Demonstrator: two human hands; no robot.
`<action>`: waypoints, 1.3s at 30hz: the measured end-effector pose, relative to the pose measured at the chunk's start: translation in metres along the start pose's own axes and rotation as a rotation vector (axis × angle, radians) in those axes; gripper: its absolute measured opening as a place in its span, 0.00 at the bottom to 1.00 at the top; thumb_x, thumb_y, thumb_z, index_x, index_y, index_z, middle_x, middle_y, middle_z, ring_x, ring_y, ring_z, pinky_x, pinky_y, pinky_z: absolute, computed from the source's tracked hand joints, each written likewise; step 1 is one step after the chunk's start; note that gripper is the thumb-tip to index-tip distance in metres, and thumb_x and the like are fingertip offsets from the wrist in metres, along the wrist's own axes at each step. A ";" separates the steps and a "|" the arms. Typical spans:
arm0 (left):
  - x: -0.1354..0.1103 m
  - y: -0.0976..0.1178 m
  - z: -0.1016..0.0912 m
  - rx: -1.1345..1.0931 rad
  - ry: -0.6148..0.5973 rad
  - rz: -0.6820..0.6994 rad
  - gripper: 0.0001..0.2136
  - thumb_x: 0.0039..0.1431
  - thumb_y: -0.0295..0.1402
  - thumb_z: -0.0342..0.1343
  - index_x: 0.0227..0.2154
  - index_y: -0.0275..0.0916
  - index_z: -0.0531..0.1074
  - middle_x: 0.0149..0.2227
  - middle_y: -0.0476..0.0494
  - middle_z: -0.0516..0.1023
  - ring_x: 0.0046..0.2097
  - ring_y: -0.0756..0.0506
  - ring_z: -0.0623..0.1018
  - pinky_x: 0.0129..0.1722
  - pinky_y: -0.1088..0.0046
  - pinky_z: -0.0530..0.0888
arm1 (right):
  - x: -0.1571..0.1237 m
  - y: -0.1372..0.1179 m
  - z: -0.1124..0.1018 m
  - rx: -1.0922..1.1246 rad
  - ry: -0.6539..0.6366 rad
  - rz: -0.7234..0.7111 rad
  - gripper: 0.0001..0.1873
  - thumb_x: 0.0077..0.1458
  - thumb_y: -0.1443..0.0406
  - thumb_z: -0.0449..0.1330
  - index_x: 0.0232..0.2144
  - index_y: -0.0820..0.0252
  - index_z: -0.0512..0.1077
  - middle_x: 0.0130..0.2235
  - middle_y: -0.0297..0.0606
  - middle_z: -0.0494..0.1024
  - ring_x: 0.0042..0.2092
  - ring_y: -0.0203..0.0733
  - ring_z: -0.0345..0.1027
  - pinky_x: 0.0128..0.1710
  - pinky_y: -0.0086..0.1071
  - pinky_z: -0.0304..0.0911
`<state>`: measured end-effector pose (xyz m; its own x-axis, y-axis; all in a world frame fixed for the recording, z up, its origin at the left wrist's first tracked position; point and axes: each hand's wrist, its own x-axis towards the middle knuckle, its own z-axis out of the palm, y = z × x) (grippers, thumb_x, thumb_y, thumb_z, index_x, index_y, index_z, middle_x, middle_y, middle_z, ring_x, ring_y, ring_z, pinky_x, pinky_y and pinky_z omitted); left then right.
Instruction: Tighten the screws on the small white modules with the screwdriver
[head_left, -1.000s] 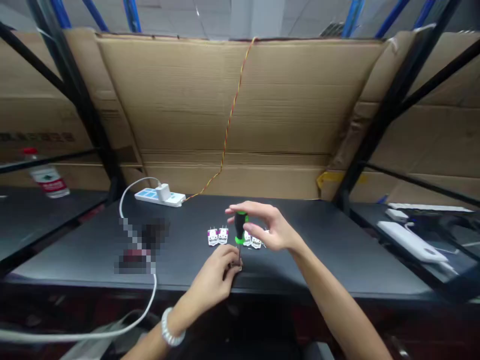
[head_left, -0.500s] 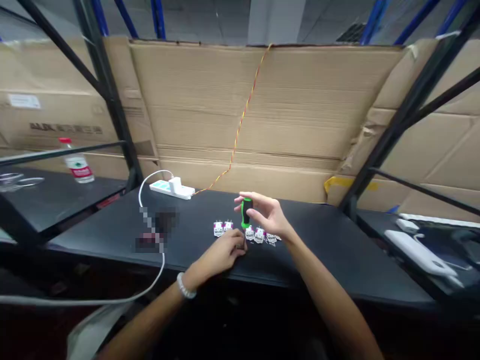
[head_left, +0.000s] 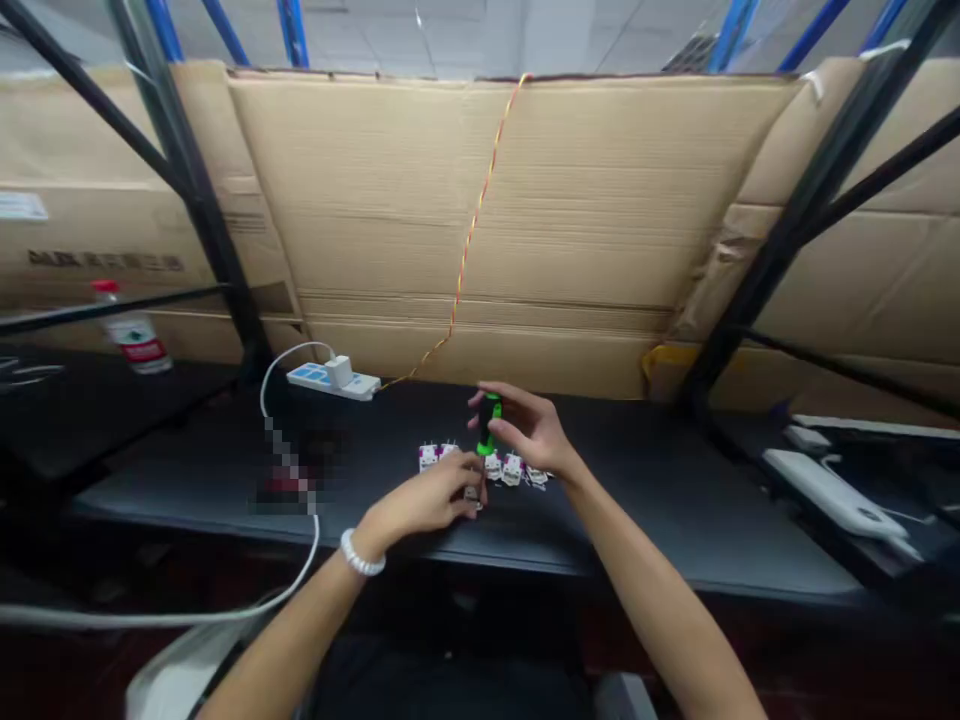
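Observation:
My right hand [head_left: 534,430] is closed around the green and black handle of a screwdriver [head_left: 489,425], which stands nearly upright with its shaft pointing down. Below it, my left hand [head_left: 439,490] pinches a small white part [head_left: 472,495] against the table; the fingers partly cover it. The screwdriver's shaft reaches down to that part, but the exact contact of its tip is too small to make out. Several white and purple small units stand in a row just behind my hands, among them one on the left [head_left: 428,457] and one on the right [head_left: 512,469].
The black table [head_left: 637,500] is backed by a cardboard wall [head_left: 375,200]. A white power strip [head_left: 311,378] with a plug lies at the back left, its white cable [head_left: 315,555] running over the front edge. Beyond the left post stands a water bottle [head_left: 141,345]; a white device [head_left: 832,495] lies right.
The camera view has shifted slightly. The screwdriver's handle has turned, showing its green and black sides differently. Both hands keep their places, and more of the white part shows under my left fingers.

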<state>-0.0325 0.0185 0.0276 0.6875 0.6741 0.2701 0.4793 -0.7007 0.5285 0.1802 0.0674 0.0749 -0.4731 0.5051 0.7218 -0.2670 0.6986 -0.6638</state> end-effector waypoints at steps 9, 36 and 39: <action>-0.012 -0.003 0.004 -0.119 0.049 -0.025 0.08 0.65 0.25 0.66 0.45 0.43 0.80 0.53 0.42 0.77 0.57 0.41 0.77 0.63 0.60 0.73 | 0.005 -0.001 -0.002 -0.247 0.101 -0.120 0.26 0.54 0.54 0.78 0.53 0.50 0.82 0.42 0.38 0.79 0.40 0.41 0.74 0.40 0.38 0.77; -0.010 -0.015 0.003 -0.208 0.027 -0.008 0.07 0.63 0.36 0.72 0.39 0.41 0.82 0.50 0.43 0.78 0.53 0.40 0.79 0.59 0.62 0.73 | -0.001 -0.015 0.001 -0.234 -0.051 -0.133 0.25 0.70 0.55 0.62 0.66 0.44 0.72 0.58 0.45 0.77 0.51 0.48 0.78 0.56 0.50 0.75; -0.010 -0.014 0.003 -0.204 0.026 -0.008 0.07 0.62 0.35 0.73 0.39 0.41 0.82 0.50 0.43 0.78 0.52 0.40 0.79 0.59 0.62 0.73 | -0.001 -0.015 -0.002 -0.186 -0.069 -0.063 0.25 0.69 0.57 0.63 0.66 0.47 0.72 0.55 0.45 0.81 0.48 0.46 0.80 0.51 0.47 0.77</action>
<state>-0.0444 0.0208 0.0146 0.6689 0.6867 0.2846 0.3620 -0.6353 0.6822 0.1861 0.0569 0.0845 -0.5187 0.4262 0.7412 -0.1414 0.8122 -0.5660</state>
